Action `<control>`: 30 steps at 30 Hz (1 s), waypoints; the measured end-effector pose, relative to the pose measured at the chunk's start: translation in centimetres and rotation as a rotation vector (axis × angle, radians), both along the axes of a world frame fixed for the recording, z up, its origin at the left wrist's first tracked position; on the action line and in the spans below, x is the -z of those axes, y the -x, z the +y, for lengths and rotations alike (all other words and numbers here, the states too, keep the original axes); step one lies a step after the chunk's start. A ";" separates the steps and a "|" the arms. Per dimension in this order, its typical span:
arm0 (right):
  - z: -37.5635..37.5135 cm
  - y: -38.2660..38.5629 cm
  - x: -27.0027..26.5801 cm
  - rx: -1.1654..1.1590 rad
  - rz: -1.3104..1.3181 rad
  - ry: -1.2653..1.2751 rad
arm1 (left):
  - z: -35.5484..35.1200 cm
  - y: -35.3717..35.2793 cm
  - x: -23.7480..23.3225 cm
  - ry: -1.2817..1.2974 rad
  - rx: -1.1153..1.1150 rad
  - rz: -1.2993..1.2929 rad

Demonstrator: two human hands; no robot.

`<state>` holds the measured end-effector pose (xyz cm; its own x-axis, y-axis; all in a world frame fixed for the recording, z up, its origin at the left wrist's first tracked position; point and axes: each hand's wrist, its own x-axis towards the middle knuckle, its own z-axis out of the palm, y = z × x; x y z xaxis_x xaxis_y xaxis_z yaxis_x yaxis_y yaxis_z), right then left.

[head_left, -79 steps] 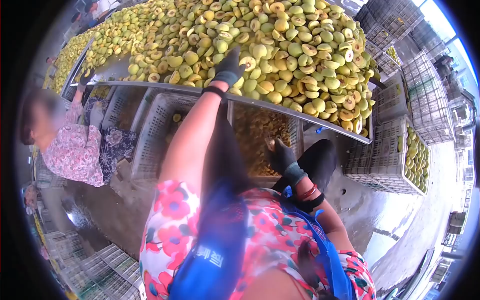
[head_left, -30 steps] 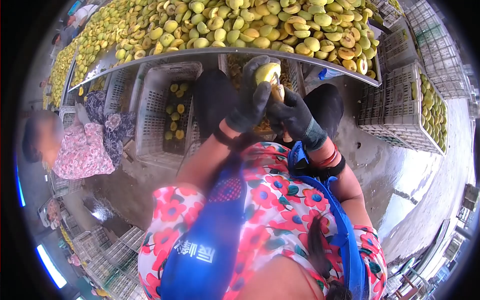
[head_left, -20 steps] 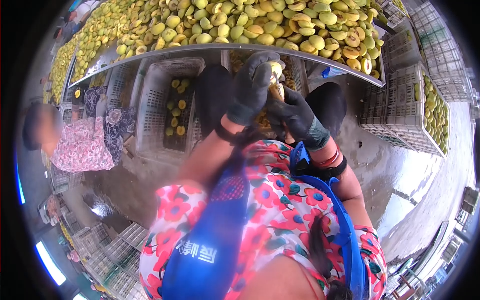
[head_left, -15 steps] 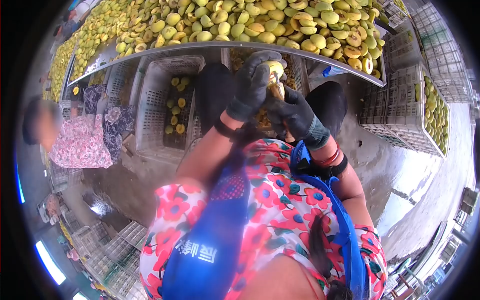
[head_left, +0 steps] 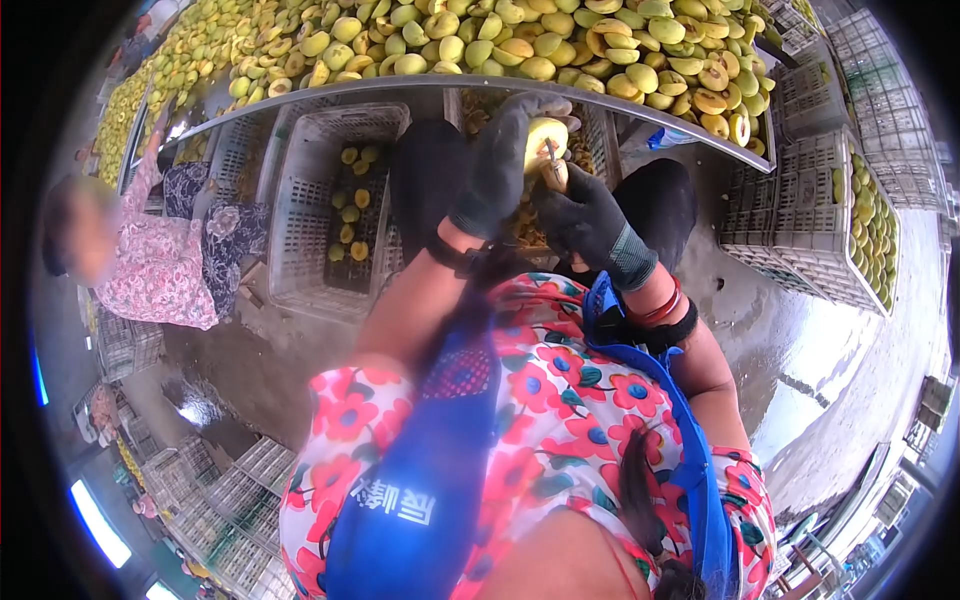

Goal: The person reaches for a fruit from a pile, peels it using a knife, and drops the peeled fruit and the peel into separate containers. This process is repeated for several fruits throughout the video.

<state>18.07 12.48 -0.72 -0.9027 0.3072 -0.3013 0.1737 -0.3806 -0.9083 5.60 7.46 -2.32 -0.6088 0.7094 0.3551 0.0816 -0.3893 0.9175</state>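
Observation:
My left hand, in a dark glove, is closed round a yellow halved fruit whose cut face points right. A small tool with a wooden handle is gripped in my right hand, also gloved, and its metal tip touches the middle of the cut face. Both hands are above a crate of peelings and scraps between my knees, just below the metal edge of a table heaped with green-yellow fruit halves.
To the left, a grey crate holds several fruit pieces. A co-worker in a pink patterned top sits farther left, one arm stretched to the table. Stacked crates with fruit stand at the right, on a wet floor.
The fruit's cut face has turned more into view, and my left hand has opened slightly around it. The co-worker's arm has reached up to the table.

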 end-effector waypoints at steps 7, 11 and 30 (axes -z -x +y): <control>-1.3 0.5 1.0 0.048 0.126 -0.580 | -0.7 -0.4 0.2 0.065 0.037 -0.364; -0.9 0.7 0.5 -0.012 -0.105 -0.703 | -0.6 0.0 0.2 0.196 -0.010 -0.248; -1.0 1.2 0.3 -0.026 -0.028 -0.442 | -0.3 0.1 0.7 0.167 -0.112 -0.180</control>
